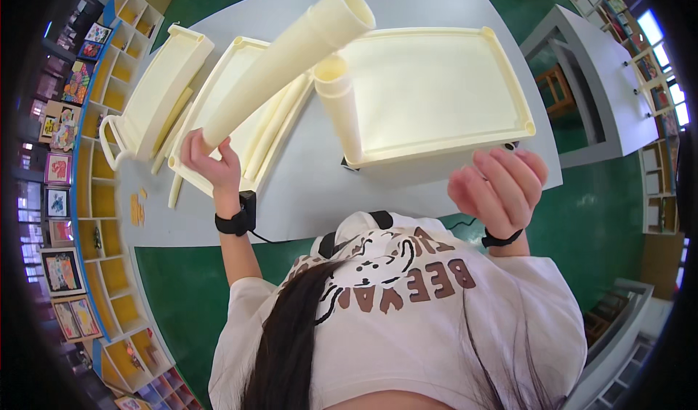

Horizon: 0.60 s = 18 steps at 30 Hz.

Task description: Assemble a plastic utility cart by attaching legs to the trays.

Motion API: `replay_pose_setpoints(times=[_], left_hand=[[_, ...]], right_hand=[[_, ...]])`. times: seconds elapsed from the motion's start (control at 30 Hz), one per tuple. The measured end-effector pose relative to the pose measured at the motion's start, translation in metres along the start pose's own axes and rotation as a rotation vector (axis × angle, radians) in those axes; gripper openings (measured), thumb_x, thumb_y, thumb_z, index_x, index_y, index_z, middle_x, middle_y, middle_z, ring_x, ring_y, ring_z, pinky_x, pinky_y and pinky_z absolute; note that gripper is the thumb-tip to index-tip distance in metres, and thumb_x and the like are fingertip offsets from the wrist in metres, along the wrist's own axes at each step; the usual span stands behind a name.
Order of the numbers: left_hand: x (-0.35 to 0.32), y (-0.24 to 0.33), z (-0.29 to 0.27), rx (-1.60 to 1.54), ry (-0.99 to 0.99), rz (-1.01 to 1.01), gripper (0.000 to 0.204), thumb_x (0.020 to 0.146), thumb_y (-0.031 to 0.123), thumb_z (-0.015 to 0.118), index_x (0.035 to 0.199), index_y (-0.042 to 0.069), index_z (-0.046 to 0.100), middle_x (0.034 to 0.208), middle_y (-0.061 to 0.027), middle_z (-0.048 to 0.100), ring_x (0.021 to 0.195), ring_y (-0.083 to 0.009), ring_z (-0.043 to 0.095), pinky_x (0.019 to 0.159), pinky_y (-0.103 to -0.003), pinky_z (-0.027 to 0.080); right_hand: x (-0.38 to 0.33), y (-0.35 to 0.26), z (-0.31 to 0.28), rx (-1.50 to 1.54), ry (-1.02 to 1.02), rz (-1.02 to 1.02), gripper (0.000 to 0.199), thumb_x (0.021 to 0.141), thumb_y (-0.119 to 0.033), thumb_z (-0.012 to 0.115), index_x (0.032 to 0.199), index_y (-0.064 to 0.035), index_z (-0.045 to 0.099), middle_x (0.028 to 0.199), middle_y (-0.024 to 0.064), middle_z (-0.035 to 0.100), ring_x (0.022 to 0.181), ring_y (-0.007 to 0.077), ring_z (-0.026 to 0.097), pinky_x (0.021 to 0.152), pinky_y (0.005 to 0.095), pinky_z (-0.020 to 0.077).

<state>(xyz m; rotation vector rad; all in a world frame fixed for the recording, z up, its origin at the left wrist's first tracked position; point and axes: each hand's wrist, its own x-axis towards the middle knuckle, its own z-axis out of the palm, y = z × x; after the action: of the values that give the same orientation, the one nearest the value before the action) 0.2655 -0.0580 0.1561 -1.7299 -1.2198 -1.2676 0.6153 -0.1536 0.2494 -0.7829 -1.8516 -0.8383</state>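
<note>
My left hand (211, 161) is closed round the lower end of a long cream plastic tube (283, 64). The tube slants up to the right, and its wider collared open end is nearest the camera. My right hand (502, 188) is raised off the table's near right edge, its fingers curled in a loose fist with nothing showing in them. A large cream rectangular tray (436, 90) is nearest to it. At that tray's left near corner a second cream tube (340, 112) stands upright, its collared open end on top.
Left of the raised tube, another cream tray (240, 64) holds loose tubes (269, 137). Further left is a cream tray with a looped handle (163, 93). Small tan pieces (138, 208) lie on the grey table (305, 210). Shelves (105, 213) line the left; a grey table frame (596, 93) stands right.
</note>
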Motion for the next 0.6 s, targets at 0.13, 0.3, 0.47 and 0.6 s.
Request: replay_pose_setpoints(times=[0.13,0.3,0.47,0.6], left_hand=[[0.035,0.016,-0.014,0.039,0.152,0.1,0.035,0.073,0.01,0.057,0.102,0.0,0.04,0.1,-0.0123,0.037,0.087,-0.0262,0.044,0.073,-0.034,0.039],[0.07,0.041,-0.039,0.087,0.194,0.523,0.024,0.075,0.012,0.058,0.092,0.0,0.046,0.094,-0.0096,0.038,0.082,-0.0254,0.051,0.073,-0.041,0.044],[0.066,0.086,-0.054,0.053,-0.027,0.701,0.026,0.069,0.01,0.059,0.093,0.009,0.049,0.092,-0.0061,0.038,0.088,-0.0226,0.048,0.076,-0.042,0.04],[0.062,0.101,-0.052,-0.021,-0.09,0.757,0.028,0.069,0.014,0.059,0.096,0.014,0.05,0.093,-0.0043,0.039,0.092,-0.0214,0.046,0.083,-0.044,0.035]], right_hand=[[0.006,-0.006,0.011,-0.14,0.033,-0.104,0.012,0.075,-0.022,0.052,0.086,-0.018,0.055,0.094,-0.0046,0.053,0.089,0.0113,0.046,0.083,0.0297,0.0347],[0.036,-0.013,0.018,-0.522,0.498,-0.236,0.022,0.077,-0.03,0.047,0.096,-0.019,0.052,0.103,-0.0067,0.048,0.085,0.0067,0.046,0.088,0.0312,0.0331],[0.036,-0.045,0.024,-0.282,0.049,-0.038,0.028,0.076,-0.029,0.048,0.104,-0.0255,0.051,0.091,-0.0031,0.051,0.079,0.0085,0.049,0.086,0.0339,0.0332],[0.019,-0.034,0.036,0.021,-0.398,-0.021,0.047,0.061,-0.015,0.057,0.107,-0.0231,0.052,0.075,-0.0012,0.052,0.063,0.0104,0.052,0.069,0.0307,0.0421]])
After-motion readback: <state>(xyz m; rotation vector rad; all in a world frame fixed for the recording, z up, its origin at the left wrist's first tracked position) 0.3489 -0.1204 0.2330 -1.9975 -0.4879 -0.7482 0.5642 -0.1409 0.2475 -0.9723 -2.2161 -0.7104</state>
